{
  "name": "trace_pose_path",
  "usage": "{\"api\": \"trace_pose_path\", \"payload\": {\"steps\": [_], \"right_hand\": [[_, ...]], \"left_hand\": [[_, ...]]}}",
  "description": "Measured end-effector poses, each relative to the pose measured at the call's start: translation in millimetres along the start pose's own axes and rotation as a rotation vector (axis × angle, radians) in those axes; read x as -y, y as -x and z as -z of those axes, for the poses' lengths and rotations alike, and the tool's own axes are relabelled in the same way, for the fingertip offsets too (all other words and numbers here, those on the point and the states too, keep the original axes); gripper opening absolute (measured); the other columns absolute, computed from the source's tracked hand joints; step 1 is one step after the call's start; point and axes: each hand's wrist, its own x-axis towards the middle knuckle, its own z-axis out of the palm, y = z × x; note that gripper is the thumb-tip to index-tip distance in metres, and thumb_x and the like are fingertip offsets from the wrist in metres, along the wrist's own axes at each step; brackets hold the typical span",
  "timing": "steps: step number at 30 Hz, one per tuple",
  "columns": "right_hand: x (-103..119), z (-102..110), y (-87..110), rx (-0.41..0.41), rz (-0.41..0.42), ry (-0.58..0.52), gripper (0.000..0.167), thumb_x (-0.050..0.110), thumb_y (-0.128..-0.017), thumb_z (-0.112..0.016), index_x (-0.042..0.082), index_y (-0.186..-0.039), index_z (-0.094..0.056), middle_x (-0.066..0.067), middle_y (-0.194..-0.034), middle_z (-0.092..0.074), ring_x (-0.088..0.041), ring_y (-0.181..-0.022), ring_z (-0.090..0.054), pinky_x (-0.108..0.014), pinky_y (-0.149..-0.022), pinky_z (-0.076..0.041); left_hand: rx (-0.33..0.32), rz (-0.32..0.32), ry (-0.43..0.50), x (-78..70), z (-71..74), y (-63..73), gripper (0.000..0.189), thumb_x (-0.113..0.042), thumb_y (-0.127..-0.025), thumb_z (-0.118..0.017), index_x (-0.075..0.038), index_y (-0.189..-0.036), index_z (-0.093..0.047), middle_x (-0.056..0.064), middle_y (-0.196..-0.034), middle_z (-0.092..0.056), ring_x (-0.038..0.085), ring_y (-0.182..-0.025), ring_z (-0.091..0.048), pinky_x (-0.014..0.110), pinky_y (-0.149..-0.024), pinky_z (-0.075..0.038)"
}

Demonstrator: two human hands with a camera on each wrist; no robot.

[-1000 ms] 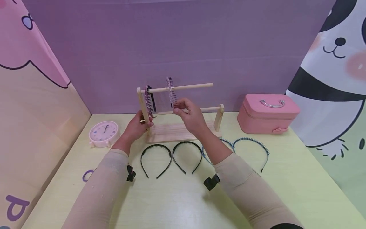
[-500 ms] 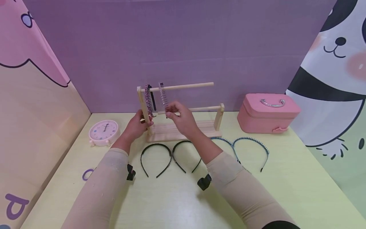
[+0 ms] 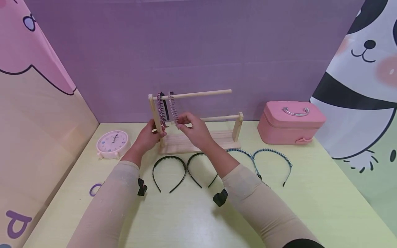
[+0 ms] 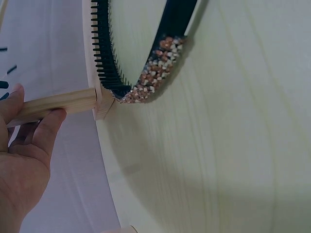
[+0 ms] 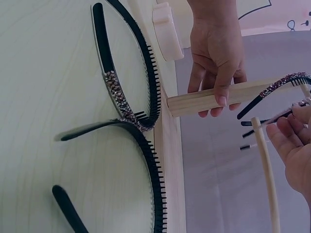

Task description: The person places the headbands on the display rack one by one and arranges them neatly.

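A wooden rack (image 3: 189, 141) with two horizontal rods stands at the back of the table. My left hand (image 3: 151, 134) grips its left upright (image 5: 194, 103), thumb on one side and fingers on the other. On the upper rod (image 3: 207, 93), close to that upright, hangs a dark headband with purplish sparkle (image 3: 161, 106). Just right of it a pinkish-purple toothed headband (image 3: 172, 106) hangs over the same rod. My right hand (image 3: 196, 131) pinches this one near its lower end. Fingertips partly hide that end in the right wrist view, where the hand (image 5: 294, 155) shows at the edge.
In front of the rack lie two black headbands (image 3: 169, 157) (image 3: 198, 153) and two blue ones (image 3: 240, 150) (image 3: 274, 151), one partly behind my right forearm. A pink clock (image 3: 113, 143) and a purple ring (image 3: 94, 189) are at left, a pink case (image 3: 289, 124) at right.
My right hand has slid the pinkish-purple headband leftward along the upper rod, toward the darker one. My left hand stays on the upright.
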Motion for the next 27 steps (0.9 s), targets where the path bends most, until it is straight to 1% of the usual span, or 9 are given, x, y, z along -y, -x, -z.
{"api": "trace_pose_path", "payload": {"steps": [3,6,11,17,23,27], "right_hand": [[-2,3,2.2,0.029,-0.01,0.01,0.026,0.019,-0.097,-0.064,0.014,-0.121,-0.061,-0.001,-0.114,-0.065,-0.015,-0.109,-0.06,-0.037,-0.095,-0.054],[-6,9,5.4,0.053,-0.019,0.012,0.032,0.021,-0.097,-0.064,0.015,-0.127,-0.058,-0.003,-0.122,-0.063,-0.015,-0.115,-0.058,-0.037,-0.097,-0.053],[-11,27,15.7,0.071,-0.051,0.031,0.036,0.025,-0.097,-0.063,0.016,-0.131,-0.056,-0.002,-0.125,-0.061,-0.016,-0.118,-0.057,-0.037,-0.098,-0.052],[-15,55,30.0,0.064,-0.091,0.074,0.04,0.03,-0.098,-0.062,0.014,-0.133,-0.053,-0.001,-0.126,-0.06,-0.018,-0.119,-0.056,-0.041,-0.099,-0.051],[-20,85,44.7,0.039,-0.099,0.085,0.04,0.027,-0.097,-0.063,0.012,-0.133,-0.052,-0.006,-0.127,-0.059,-0.021,-0.118,-0.056,-0.046,-0.098,-0.049],[-22,105,55.2,0.017,-0.113,0.11,0.041,0.031,-0.097,-0.063,0.013,-0.132,-0.052,-0.006,-0.127,-0.058,-0.022,-0.118,-0.056,-0.047,-0.098,-0.047]], "left_hand": [[-0.001,0.004,0.001,0.5,-0.4,0.1,0.053,-0.019,-0.096,-0.064,-0.013,-0.139,-0.034,0.013,-0.13,-0.052,0.031,-0.127,-0.054,0.047,-0.1,-0.051],[-0.004,0.018,-0.004,1.0,-0.6,0.5,0.054,-0.019,-0.096,-0.064,-0.014,-0.14,-0.033,0.012,-0.13,-0.052,0.031,-0.129,-0.053,0.048,-0.101,-0.051],[-0.005,0.031,-0.004,2.6,-1.2,0.2,0.053,-0.016,-0.097,-0.064,-0.015,-0.141,-0.034,0.012,-0.13,-0.052,0.032,-0.131,-0.051,0.05,-0.101,-0.05],[-0.012,0.02,-0.009,3.3,-1.3,-0.5,0.049,-0.015,-0.096,-0.064,-0.014,-0.137,-0.035,0.013,-0.13,-0.051,0.032,-0.131,-0.052,0.049,-0.101,-0.051],[-0.007,0.018,-0.019,0.9,-0.7,-0.3,0.051,-0.018,-0.097,-0.063,-0.015,-0.139,-0.034,0.013,-0.132,-0.051,0.032,-0.132,-0.051,0.049,-0.102,-0.05],[-0.005,0.018,-0.017,0.1,-0.8,0.7,0.051,-0.018,-0.097,-0.063,-0.015,-0.139,-0.034,0.013,-0.133,-0.05,0.032,-0.133,-0.05,0.049,-0.102,-0.05]]}}
